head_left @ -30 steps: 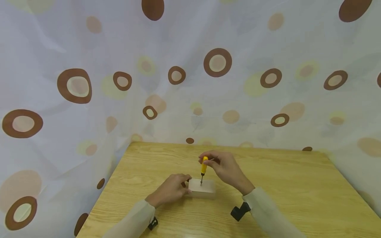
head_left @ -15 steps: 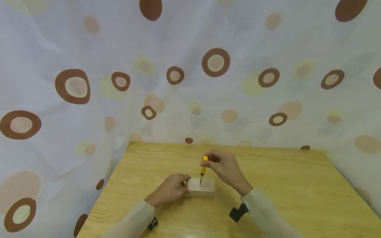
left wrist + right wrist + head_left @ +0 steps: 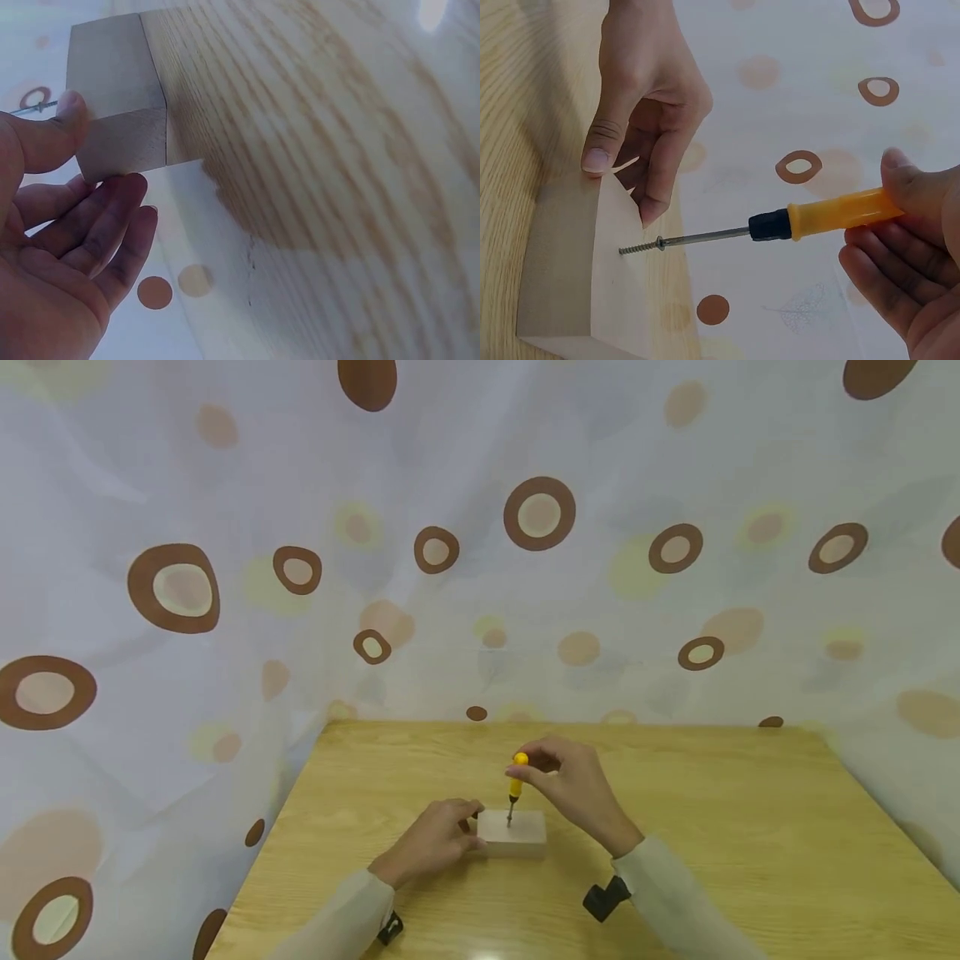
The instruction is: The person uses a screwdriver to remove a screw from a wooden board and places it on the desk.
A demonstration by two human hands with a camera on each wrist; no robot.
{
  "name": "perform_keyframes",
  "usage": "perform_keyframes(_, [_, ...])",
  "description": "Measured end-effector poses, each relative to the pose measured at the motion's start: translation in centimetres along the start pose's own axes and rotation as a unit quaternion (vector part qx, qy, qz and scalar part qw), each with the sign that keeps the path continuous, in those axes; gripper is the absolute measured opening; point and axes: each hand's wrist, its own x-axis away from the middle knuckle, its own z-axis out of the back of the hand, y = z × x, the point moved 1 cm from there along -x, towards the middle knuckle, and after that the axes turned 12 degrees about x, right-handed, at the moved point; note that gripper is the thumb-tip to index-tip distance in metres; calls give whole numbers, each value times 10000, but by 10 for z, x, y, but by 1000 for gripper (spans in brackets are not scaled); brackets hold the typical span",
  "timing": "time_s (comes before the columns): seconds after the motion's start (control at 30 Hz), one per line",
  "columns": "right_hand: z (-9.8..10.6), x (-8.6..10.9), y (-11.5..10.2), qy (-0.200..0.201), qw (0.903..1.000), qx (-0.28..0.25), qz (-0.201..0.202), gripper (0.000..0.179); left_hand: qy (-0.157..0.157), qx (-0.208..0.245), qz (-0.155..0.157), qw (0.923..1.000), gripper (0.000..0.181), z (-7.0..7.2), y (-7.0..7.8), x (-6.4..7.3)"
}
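Observation:
A pale wooden block (image 3: 512, 833) lies flat on the table. My left hand (image 3: 431, 839) grips its left end, thumb on the near side and fingers at the far side. Out of the block's top face stands a screw (image 3: 639, 247), part of its thread showing above the wood. The tip of a screwdriver (image 3: 832, 214) with a yellow handle and black collar sits at the screw's head, the tool leaning slightly to the right. My right hand (image 3: 573, 781) pinches the upper handle between thumb and fingers.
The wood-grain table (image 3: 720, 827) extends around the block on all sides. Behind it and at its left hangs a white curtain (image 3: 600, 460) printed with brown and yellow circles. Dark wrist mounts (image 3: 606, 898) sit under both sleeves.
My right fingers have shifted round the yellow handle, with the thumb now across its front. The left hand and the block keep their places, while the head view drifts slightly.

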Motion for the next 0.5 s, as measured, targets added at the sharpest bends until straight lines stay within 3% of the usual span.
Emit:
perform_keyframes(0.1, [3,-2,1,26,9996,138,260,16,23,-44,49,10000,47,1,0,1])
perform_keyframes(0.23, [7,-6,3,-367,9978,-128,529,16,3,-65,0,10000,46,2,0,1])
perform_keyframes(0.37, [8,-6,5,-626,9966,-336,426,16,-27,-41,-15,10000,46,0,-2,-1])
perform_keyframes(0.5, [6,-5,5,-490,9980,-392,123,22,-43,-71,-36,10000,46,-2,-1,-2])
